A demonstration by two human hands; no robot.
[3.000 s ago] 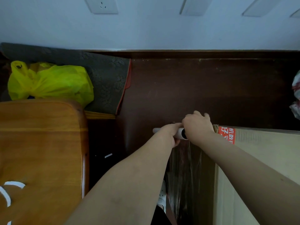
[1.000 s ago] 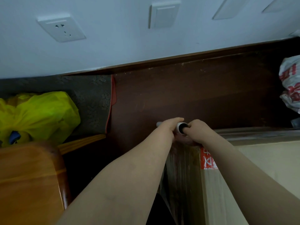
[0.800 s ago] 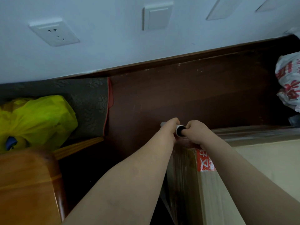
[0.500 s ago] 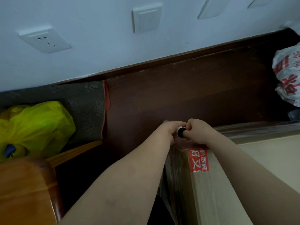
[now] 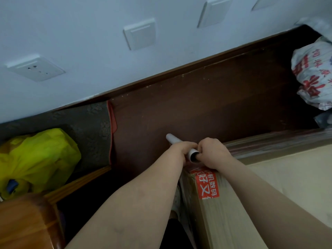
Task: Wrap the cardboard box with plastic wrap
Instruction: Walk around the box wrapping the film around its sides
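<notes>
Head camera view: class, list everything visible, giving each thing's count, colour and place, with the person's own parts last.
cardboard box: one, tan, lower right
clear wrap: one sheet, see-through, over the box's sides
wrap roll: one, white, at the box's corner
label: one, red, on the box
plastic bag: one, yellow, left
printed bag: one, white and red, right edge
socket: one, white, wall left
switches: three, white, wall top
mat: one, dark grey, behind the yellow bag
wooden seat: one, orange-brown, lower left
left hand: one, gripping the roll
right hand: one, gripping the roll's near end
</notes>
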